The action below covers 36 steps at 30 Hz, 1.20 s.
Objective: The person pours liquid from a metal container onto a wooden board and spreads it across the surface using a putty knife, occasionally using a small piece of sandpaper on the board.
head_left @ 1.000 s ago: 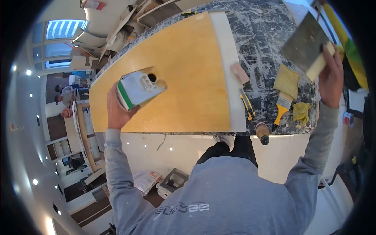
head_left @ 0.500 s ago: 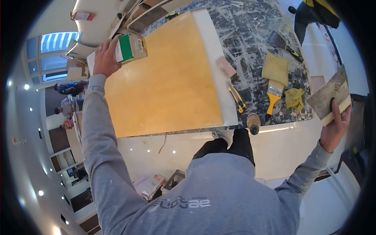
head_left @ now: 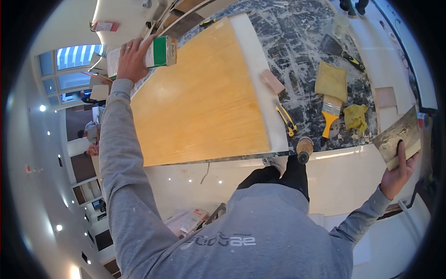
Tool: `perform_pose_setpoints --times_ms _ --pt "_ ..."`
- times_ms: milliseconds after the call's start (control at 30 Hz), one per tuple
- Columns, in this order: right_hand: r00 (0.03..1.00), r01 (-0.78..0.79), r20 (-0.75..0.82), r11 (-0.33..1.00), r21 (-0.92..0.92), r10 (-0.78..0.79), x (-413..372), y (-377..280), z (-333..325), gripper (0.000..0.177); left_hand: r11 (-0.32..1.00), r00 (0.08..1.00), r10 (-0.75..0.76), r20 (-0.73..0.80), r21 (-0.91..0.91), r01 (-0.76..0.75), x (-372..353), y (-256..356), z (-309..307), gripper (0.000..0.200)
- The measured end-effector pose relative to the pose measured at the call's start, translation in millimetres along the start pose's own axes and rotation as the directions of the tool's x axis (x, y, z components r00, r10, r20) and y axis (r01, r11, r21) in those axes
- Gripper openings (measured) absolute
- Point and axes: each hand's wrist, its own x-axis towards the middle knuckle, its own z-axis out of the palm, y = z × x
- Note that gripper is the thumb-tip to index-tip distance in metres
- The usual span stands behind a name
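My left hand [head_left: 134, 59] is wrapped round a rectangular can [head_left: 160, 51] with a green and white label, lying on its side in the air over the far left edge of a yellow-orange panel [head_left: 204, 102]. Its top end points to the right. At the right, beyond the table edge, my right hand [head_left: 400, 176] grips a wide flat scraper [head_left: 397, 135] with a grey, smeared face and a cream lower edge. The thumb presses on its face; the other fingers are mostly behind it.
On the paint-streaked black table [head_left: 297, 42] lie a pink block [head_left: 272, 81], a yellow utility knife [head_left: 286, 119], a paintbrush [head_left: 330, 118], a folded yellow cloth [head_left: 331, 80], a crumpled cloth [head_left: 356, 118] and a putty knife [head_left: 342, 52]. A small bottle [head_left: 304, 149] stands near the front edge.
The view has shifted slightly. The can is now held more level. A person at the top right has moved farther off, with only legs and shoes showing. Both hands keep their hold.
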Motion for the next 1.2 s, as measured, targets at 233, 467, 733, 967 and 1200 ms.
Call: perform_pose_setpoints --times_ms 233,467,733,967,1200 --pt "1.000 0.018 0.009 1.000 -0.016 -0.018 -1 9 -8 0.050 0.999 1.000 0.004 0.024 0.039 -0.005 9 -1 -19 0.095" --pt "0.999 0.035 -0.011 0.998 -0.050 -0.036 -6 15 -12 0.051 0.996 0.999 0.035 0.024 0.078 -0.037 16 -11 -34 0.093" --pt "0.999 0.037 -0.034 0.999 -0.037 -0.039 -7 20 -9 0.049 0.982 0.995 0.097 -0.005 0.165 -0.095 27 -23 -42 0.092" --pt "0.993 0.099 -0.052 0.987 -0.129 -0.106 -10 23 -9 0.050 0.969 0.996 0.093 -0.013 0.231 -0.088 34 -21 -42 0.091" --pt "0.991 0.083 -0.098 0.993 -0.085 -0.091 -7 21 -13 0.041 0.945 0.990 0.128 -0.063 0.312 -0.102 38 -23 -46 0.089"
